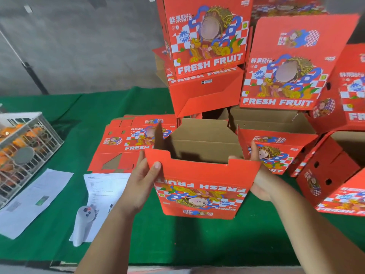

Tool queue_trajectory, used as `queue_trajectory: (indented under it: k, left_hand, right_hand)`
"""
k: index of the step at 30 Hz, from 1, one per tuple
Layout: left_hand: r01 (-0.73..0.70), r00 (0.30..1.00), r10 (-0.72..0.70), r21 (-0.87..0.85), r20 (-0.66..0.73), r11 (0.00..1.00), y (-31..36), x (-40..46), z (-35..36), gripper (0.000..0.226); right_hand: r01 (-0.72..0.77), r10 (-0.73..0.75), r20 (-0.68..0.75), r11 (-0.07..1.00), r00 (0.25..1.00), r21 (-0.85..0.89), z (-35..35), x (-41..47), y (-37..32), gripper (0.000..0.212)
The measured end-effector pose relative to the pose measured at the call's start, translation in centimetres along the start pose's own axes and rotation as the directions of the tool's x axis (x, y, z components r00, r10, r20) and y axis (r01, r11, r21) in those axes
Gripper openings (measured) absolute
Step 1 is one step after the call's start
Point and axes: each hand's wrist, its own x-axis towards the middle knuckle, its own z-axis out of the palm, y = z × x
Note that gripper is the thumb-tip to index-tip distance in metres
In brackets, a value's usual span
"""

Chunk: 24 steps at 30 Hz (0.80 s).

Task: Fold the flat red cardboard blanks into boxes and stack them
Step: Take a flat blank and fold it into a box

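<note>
A half-formed red box stands open-topped in front of me over the green table, its print upside down toward me and brown inside showing. My left hand grips its left wall, thumb on the front panel. My right hand holds the right wall, thumb up along the side. Behind the box to the left lies a pile of flat red blanks. Folded boxes are stacked at the back, with more leaning to the right.
A white wire crate with orange fruit sits at the left edge. Printed paper sheets and a small white bottle-like item lie on the green tablecloth. More folded boxes crowd the right side.
</note>
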Motion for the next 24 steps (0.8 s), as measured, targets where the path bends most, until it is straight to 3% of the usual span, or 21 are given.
queue_trajectory:
  k: [2, 6, 8, 10, 13, 15, 18, 19, 21, 22, 24]
  left_hand:
    - [-0.022, 1.000, 0.022, 0.067, -0.008, 0.998, 0.4, -0.2, 0.0, 0.047]
    - [-0.091, 0.995, 0.098, 0.290, -0.011, 0.953, 0.7, 0.1, -0.3, 0.027]
    - [-0.068, 0.985, 0.117, 0.346, -0.124, 0.936, 0.2, 0.5, 0.2, 0.018]
    - [-0.034, 0.970, 0.115, 0.347, -0.214, 0.937, -0.3, 0.8, 1.3, 0.020]
    - [-0.073, 0.945, 0.222, 0.508, -0.239, 0.858, -0.4, 1.9, 2.4, 0.028]
    - [-0.077, 0.940, 0.252, 0.574, -0.232, 0.815, -0.2, 2.7, 2.2, 0.046]
    - [-0.009, 0.945, 0.128, 0.369, -0.300, 0.929, -0.1, 3.3, 2.5, 0.093]
    - [0.029, 0.933, 0.078, 0.289, -0.351, 0.957, -0.1, 3.5, 2.8, 0.098]
    - [0.100, 0.885, -0.013, 0.162, -0.466, 0.982, 0.0, 4.3, 2.8, 0.094]
    - [0.119, 0.875, -0.014, 0.187, -0.484, 0.975, 0.1, 4.8, 2.6, 0.084]
    - [0.089, 0.917, 0.127, 0.504, -0.378, 0.859, 0.7, 5.6, 2.2, 0.048]
  right_hand:
    - [0.042, -0.043, -0.017, 0.998, 0.999, -0.042, -0.6, 0.2, 0.5, 0.110]
    - [0.151, -0.115, -0.222, 0.977, 0.968, 0.153, -0.2, 0.5, -0.1, 0.073]
    - [0.188, -0.130, -0.312, 0.969, 0.941, 0.163, 0.4, 0.7, -0.3, 0.069]
    - [0.211, -0.185, -0.362, 0.977, 0.914, 0.033, 0.9, 0.7, -0.2, 0.066]
    - [0.305, -0.349, -0.274, 0.933, 0.896, -0.191, 1.3, -0.3, 0.5, 0.061]
    - [0.355, -0.427, -0.182, 0.876, 0.886, -0.326, 1.1, -0.9, 1.1, 0.062]
    - [0.378, -0.508, -0.080, 0.729, 0.858, -0.571, 0.5, -1.4, 1.4, 0.067]
    - [0.392, -0.543, -0.042, 0.656, 0.839, -0.645, 0.3, -1.5, 1.5, 0.070]
    - [0.439, -0.633, 0.031, 0.501, 0.774, -0.746, -0.1, -1.5, 1.7, 0.072]
    - [0.452, -0.663, 0.056, 0.443, 0.747, -0.774, -0.3, -1.5, 1.7, 0.072]
    - [0.462, -0.685, 0.083, 0.392, 0.724, -0.796, -0.4, -1.4, 1.8, 0.070]
